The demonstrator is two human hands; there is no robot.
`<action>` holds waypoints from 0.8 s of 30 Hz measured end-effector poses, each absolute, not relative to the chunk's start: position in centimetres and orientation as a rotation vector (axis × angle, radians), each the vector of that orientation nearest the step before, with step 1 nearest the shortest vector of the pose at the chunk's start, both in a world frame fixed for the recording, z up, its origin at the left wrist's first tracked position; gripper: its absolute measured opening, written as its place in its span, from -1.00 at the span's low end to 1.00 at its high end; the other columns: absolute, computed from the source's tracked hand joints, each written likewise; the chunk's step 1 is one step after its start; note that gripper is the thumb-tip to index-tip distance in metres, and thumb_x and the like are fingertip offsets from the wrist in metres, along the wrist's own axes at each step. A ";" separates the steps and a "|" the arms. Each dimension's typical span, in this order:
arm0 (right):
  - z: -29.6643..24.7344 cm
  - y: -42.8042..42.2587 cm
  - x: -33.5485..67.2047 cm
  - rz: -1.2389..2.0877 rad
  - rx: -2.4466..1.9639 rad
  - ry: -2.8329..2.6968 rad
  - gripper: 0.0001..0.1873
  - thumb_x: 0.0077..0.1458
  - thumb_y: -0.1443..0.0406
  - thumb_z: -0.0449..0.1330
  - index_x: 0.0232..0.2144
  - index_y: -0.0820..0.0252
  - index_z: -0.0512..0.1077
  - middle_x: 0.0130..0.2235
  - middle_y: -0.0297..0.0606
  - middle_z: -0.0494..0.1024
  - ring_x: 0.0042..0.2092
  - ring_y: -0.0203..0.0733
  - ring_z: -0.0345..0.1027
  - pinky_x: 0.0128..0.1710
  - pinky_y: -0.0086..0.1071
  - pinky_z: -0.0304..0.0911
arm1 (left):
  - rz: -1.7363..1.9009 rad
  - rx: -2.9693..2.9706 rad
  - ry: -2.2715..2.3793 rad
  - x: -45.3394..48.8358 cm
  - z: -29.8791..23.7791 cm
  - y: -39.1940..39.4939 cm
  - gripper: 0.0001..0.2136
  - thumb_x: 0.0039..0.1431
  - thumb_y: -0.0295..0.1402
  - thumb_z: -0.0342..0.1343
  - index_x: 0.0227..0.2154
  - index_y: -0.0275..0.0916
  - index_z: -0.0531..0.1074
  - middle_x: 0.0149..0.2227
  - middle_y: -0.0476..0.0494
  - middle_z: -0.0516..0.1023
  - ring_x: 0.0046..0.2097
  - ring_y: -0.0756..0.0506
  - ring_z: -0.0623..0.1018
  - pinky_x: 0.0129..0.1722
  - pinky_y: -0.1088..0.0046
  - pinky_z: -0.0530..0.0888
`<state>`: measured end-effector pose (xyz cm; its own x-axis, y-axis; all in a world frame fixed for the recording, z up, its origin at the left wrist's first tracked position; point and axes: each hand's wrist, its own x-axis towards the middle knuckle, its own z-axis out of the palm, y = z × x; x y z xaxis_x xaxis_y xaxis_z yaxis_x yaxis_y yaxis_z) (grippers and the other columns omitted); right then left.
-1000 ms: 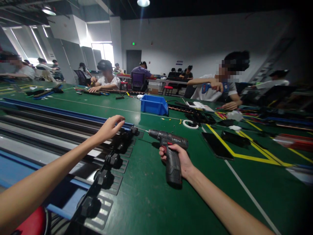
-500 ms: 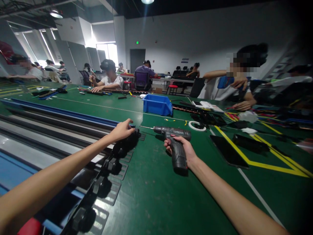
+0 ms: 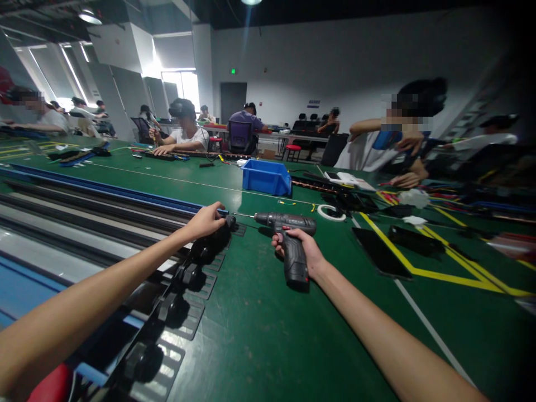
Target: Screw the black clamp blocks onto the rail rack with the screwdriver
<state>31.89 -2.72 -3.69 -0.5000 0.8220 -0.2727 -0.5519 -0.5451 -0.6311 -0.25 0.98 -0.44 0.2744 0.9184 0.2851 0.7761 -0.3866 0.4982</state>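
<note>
My right hand (image 3: 300,248) is wrapped round the grip of a black cordless drill (image 3: 288,223), a finger at its trigger. The drill's long thin bit points left, its tip close to the far corner of a long frame of parallel rails (image 3: 125,207). My left hand (image 3: 207,219) rests at that corner, fingers bent together by the end of the blue rail; what they pinch is too small to make out. Along the frame's near end runs a row of black knob-like feet (image 3: 190,274) and slotted metal plates (image 3: 205,286).
A blue plastic bin (image 3: 267,177) stands beyond the drill, with a white ring (image 3: 331,213) to its right. A dark flat panel (image 3: 380,252) lies by yellow tape lines on the green table (image 3: 268,335). Cables and parts lie at the right, where a co-worker (image 3: 377,145) sits.
The drill has moved left in my right hand, its bit tip now closer to the frame's corner. My left hand stays at that corner. The view has shifted slightly.
</note>
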 end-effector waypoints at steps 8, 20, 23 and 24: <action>-3.0 -2.8 31.6 2.100 -0.778 -0.629 -0.79 0.13 0.31 0.05 -0.28 0.37 0.39 -0.34 0.00 0.53 -0.40 -0.22 0.45 -0.43 -0.47 0.46 | 0.767 2.289 1.563 -0.3 -0.4 1.0 -0.63 0.10 -0.30 0.07 -0.01 -0.25 0.37 -0.31 -0.09 0.61 -0.32 -0.11 0.56 -0.30 0.42 0.36; -3.0 -3.0 31.6 2.084 -0.806 -0.654 -0.77 0.13 0.32 0.06 -0.25 0.38 0.42 -0.35 0.00 0.56 -0.41 -0.19 0.48 -0.45 -0.44 0.47 | 0.713 2.338 1.600 -0.2 -0.2 0.8 -0.66 0.15 -0.27 0.06 -0.03 -0.26 0.39 -0.30 -0.13 0.62 -0.30 -0.13 0.56 -0.30 0.41 0.37; -2.9 -3.0 31.4 2.065 -0.815 -0.671 -0.77 0.13 0.32 0.05 -0.25 0.40 0.42 -0.35 0.01 0.56 -0.42 -0.19 0.48 -0.46 -0.45 0.47 | 0.655 2.419 1.663 -0.1 -0.1 0.7 -0.70 0.17 -0.22 0.05 -0.09 -0.25 0.43 -0.30 -0.18 0.61 -0.27 -0.16 0.57 -0.31 0.40 0.36; -2.9 -3.0 31.4 2.064 -0.817 -0.676 -0.76 0.14 0.32 0.05 -0.25 0.40 0.42 -0.36 0.01 0.56 -0.42 -0.19 0.48 -0.47 -0.45 0.46 | 0.616 2.446 1.707 -0.1 0.0 0.5 -0.71 0.18 -0.20 0.04 -0.13 -0.25 0.45 -0.30 -0.20 0.61 -0.26 -0.18 0.57 -0.30 0.39 0.36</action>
